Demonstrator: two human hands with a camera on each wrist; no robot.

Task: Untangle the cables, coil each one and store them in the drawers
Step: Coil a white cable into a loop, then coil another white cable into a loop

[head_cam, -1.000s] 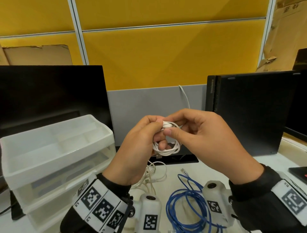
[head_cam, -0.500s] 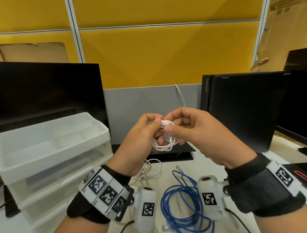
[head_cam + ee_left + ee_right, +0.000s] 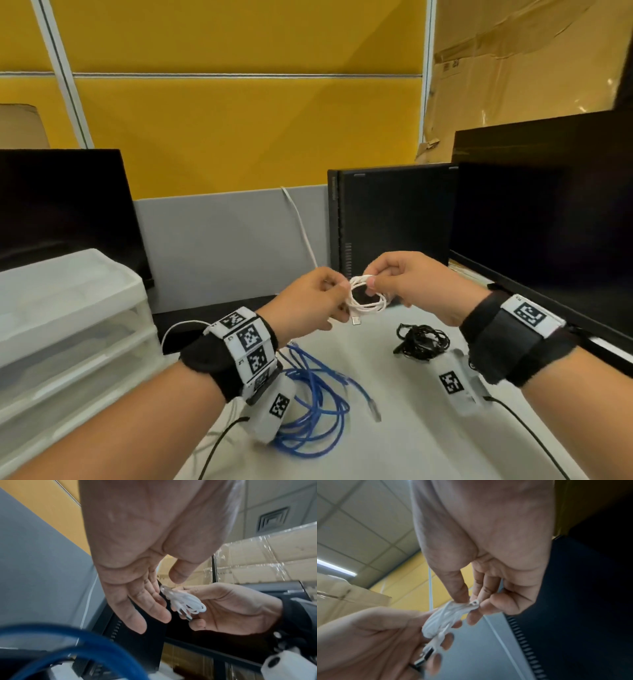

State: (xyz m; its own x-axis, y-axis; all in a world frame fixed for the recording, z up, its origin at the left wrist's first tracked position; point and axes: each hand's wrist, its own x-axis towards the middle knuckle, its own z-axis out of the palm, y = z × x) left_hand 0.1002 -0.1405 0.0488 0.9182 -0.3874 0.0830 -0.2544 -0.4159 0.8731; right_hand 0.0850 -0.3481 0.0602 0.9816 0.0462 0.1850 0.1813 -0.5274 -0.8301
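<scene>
A small white cable coil hangs in the air between my two hands, above the desk. My right hand pinches its top between thumb and fingers, as the right wrist view shows. My left hand holds the coil's left side with thumb and nearly straight fingers. The coil's metal plug dangles below, against my left fingers. A loosely looped blue cable lies on the desk under my left wrist. A tangled black cable lies under my right hand. The translucent drawer unit stands at the left, its drawers closed.
Another white cable curves on the desk beside the drawer unit. A dark monitor stands behind the drawers. A black computer case and a second monitor stand at the right. A grey and yellow partition closes the back.
My hands have moved down and apart a little, with the coil still between them and its plug now hanging free. My view has shifted, and the black cable has come into sight.
</scene>
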